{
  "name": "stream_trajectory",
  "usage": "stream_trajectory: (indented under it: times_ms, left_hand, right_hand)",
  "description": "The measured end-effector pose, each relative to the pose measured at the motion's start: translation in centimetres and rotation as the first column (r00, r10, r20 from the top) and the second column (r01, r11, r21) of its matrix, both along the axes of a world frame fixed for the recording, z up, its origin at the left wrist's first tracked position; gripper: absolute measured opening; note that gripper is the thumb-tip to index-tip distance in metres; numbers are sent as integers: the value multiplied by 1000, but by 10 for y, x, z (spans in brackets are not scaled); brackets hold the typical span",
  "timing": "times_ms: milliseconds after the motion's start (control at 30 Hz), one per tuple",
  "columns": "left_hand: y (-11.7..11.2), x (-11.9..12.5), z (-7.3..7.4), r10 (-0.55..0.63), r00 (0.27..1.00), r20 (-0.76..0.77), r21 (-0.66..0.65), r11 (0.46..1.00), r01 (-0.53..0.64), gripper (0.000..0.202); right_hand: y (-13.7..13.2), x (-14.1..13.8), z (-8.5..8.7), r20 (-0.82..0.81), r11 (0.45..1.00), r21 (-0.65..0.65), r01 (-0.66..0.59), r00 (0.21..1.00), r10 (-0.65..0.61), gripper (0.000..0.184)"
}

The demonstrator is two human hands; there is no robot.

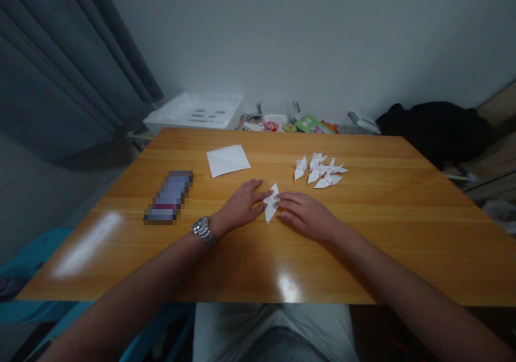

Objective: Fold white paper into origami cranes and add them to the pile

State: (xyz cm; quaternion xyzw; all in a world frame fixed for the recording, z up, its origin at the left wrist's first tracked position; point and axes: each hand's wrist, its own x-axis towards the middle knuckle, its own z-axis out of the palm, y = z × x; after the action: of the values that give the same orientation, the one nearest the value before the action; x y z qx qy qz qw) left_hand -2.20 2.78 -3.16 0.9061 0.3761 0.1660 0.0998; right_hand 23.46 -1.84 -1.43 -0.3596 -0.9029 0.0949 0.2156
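Observation:
A small white folded paper (pixel 271 205), shaped like a narrow diamond, lies on the wooden table between my two hands. My left hand (pixel 242 205) rests at its left edge, fingers spread, with the fingertips touching the paper. From the other side, my right hand (pixel 307 215) reaches its stretched fingers onto the right edge. Both palms face down, and my fingertips cover part of the paper's edges. Just beyond my right hand sits a cluster of several white folded paper cranes (pixel 322 170). Farther off, above my left hand, is a flat white paper sheet (pixel 228 161) with a perforated edge.
A phone (pixel 169 197), its screen blurred out, lies on the left of the wooden table (pixel 387 190). Behind the far edge stand a white plastic tray (pixel 193 109), a green packet (pixel 314 124) and other clutter. Dark cloth (pixel 435 128) is heaped at the right.

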Motion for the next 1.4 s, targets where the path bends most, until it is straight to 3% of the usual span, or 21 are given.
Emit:
stream_trajectory:
  times_ms: [200,433,600,733,933,1200,1400]
  left_hand:
    - [15,1,12,-54,998,-41,-58,997,52,45]
    - [10,1,11,-2,999,36,-66,998,5,45]
    - [0,4,14,33,998,57,-14,999,-32,33]
    - [-5,6,21,-10,1000,-12,45,999,10,28]
    - [-8,6,27,-60,996,-72,30,998,63,32]
    - [-9,8,21,-49,995,-90,42,998,53,33]
    - [-8,6,19,-71,995,-71,53,996,74,30]
  right_hand:
    - [22,-4,-6,-17,1000,6,29,999,-29,29]
    - [16,-5,-23,-37,1000,-14,23,999,-23,36]
    - [11,-3,-18,48,998,-11,59,997,-59,40]
    - [10,-2,-15,85,994,20,105,991,-106,43]
    - [9,-2,-17,130,992,23,127,983,-129,43]
    - [3,-4,-8,120,990,2,141,983,-140,37]
    - [6,-4,-6,15,986,25,167,986,-167,27]
